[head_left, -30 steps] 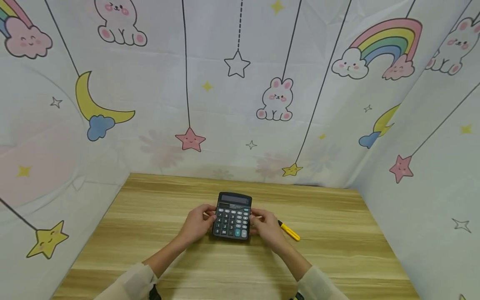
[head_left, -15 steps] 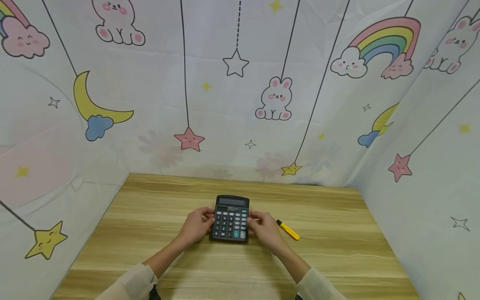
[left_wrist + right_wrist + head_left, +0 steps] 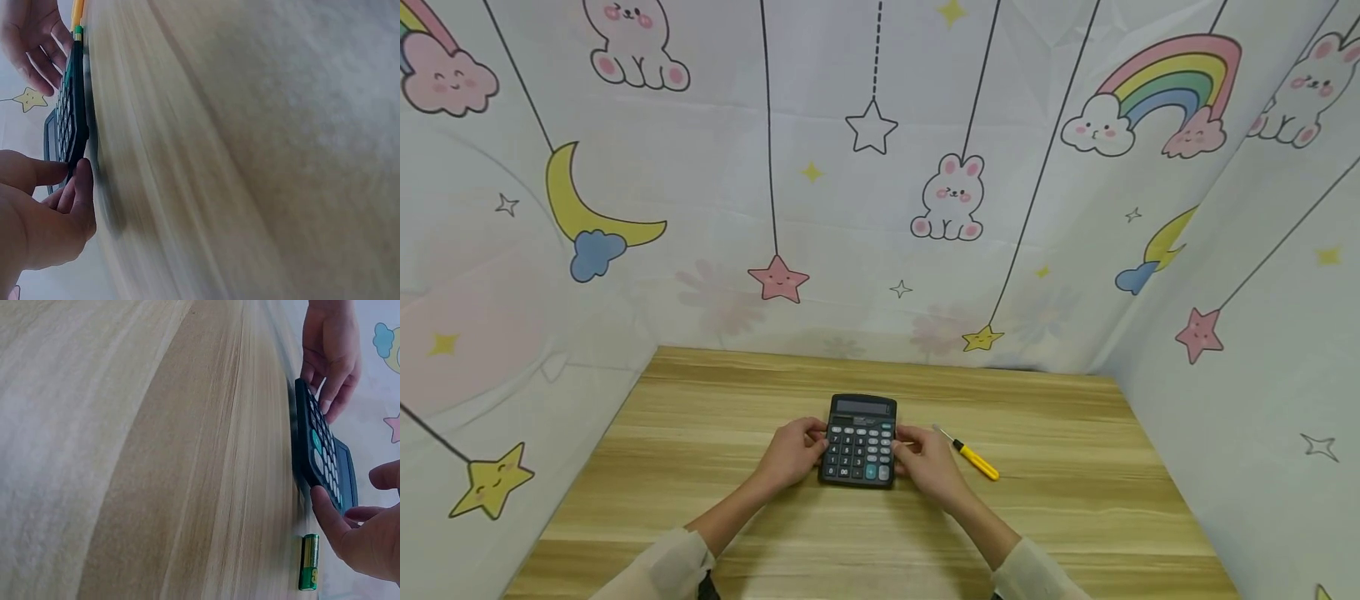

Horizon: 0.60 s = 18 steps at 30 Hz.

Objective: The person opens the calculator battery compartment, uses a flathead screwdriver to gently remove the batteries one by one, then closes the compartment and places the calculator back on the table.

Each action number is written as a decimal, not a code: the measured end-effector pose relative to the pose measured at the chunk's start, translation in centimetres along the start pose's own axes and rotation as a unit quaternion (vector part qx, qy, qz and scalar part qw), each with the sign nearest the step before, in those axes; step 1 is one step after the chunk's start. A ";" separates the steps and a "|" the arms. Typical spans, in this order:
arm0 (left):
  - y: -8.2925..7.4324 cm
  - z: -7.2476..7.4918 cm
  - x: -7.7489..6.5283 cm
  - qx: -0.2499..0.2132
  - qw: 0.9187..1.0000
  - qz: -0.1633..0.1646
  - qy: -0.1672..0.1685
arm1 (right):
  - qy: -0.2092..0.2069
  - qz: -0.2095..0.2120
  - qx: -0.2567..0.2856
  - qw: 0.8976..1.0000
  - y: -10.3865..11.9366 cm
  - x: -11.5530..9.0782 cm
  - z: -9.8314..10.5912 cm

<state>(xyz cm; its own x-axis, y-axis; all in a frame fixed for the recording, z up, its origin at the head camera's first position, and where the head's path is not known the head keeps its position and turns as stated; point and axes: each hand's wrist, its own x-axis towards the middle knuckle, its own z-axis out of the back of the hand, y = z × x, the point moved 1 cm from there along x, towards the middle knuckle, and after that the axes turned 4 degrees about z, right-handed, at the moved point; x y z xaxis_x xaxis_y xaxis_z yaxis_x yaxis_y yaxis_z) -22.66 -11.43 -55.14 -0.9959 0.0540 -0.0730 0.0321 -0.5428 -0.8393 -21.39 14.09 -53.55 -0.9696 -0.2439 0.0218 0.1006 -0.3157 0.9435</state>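
A black desk calculator [image 3: 858,442] lies face up between both hands, close over the wooden table, its display at the far end. My left hand [image 3: 792,455] pinches its left edge; in the left wrist view the thumb [image 3: 53,172] is on top and a fingertip [image 3: 84,170] reaches under the edge. At the right edge is my right hand [image 3: 931,463]. Seen from the right wrist, a finger [image 3: 326,512] of it touches the calculator's near corner, while the thumb [image 3: 384,475] stands apart from the case.
A screwdriver [image 3: 976,461] with a yellow and black handle lies on the table [image 3: 1060,500] just right of the right hand. A green and gold battery [image 3: 309,562] lies beside the calculator, hidden by the right hand in the head view. A patterned cloth [image 3: 715,208] surrounds the table.
The calculator has come down and slightly toward me and left, with both hands following. My right hand has shifted left, and the screwdriver's shaft now shows fully beside it.
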 end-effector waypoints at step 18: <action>0.2 -0.2 0.2 0.021 1.000 0.006 0.015 | 0.019 0.014 -0.047 0.999 -0.6 0.0 0.3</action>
<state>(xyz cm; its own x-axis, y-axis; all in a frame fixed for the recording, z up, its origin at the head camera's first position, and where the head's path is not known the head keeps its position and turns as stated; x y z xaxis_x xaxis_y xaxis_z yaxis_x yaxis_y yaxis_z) -22.86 -11.37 -55.38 -0.9925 0.0715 -0.0996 0.0401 -0.5786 -0.8146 -21.50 14.52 -54.05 -0.9572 -0.2875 0.0330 0.1492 -0.3925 0.9076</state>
